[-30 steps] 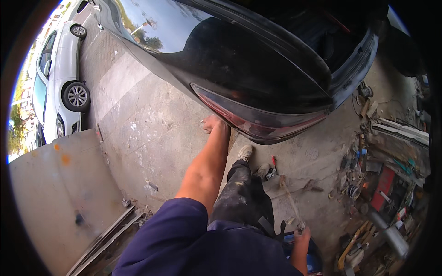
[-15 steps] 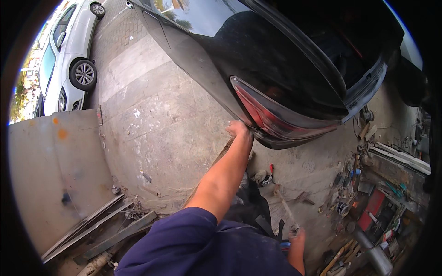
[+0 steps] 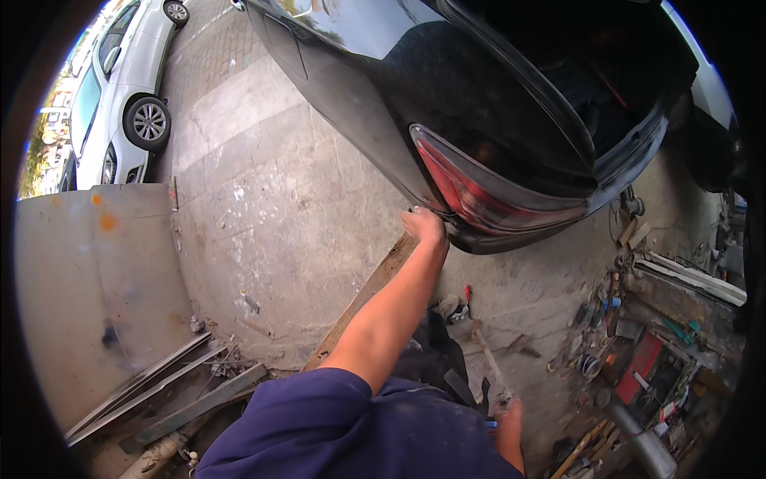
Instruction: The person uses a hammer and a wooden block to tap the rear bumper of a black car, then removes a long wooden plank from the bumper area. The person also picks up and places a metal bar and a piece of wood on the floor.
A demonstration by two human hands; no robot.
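Note:
My left hand (image 3: 427, 226) is closed at the upper end of a long wooden plank (image 3: 369, 294), right against the rear corner of a black car (image 3: 359, 108). The plank slants down beneath my left forearm, and its lower end is hidden by my shirt. Just above that hand is the car's red tail light (image 3: 471, 188). Low on the right, my right hand (image 3: 508, 413) grips the pale handle of a hammer (image 3: 491, 357). The hammer points up and away from me, with its small head at the far end.
A white car (image 3: 132, 96) stands at the far left, behind a large stained panel (image 3: 104, 271). Metal strips (image 3: 148, 383) lie at lower left. Tools and scrap, among them a red box (image 3: 641, 367) and a metal cylinder (image 3: 648, 443), clutter the right. A red-handled tool (image 3: 467, 293) lies ahead.
My left hand has shifted slightly right, and more of the plank shows beside my forearm. My right hand and the hammer have barely moved. The view has shifted slightly.

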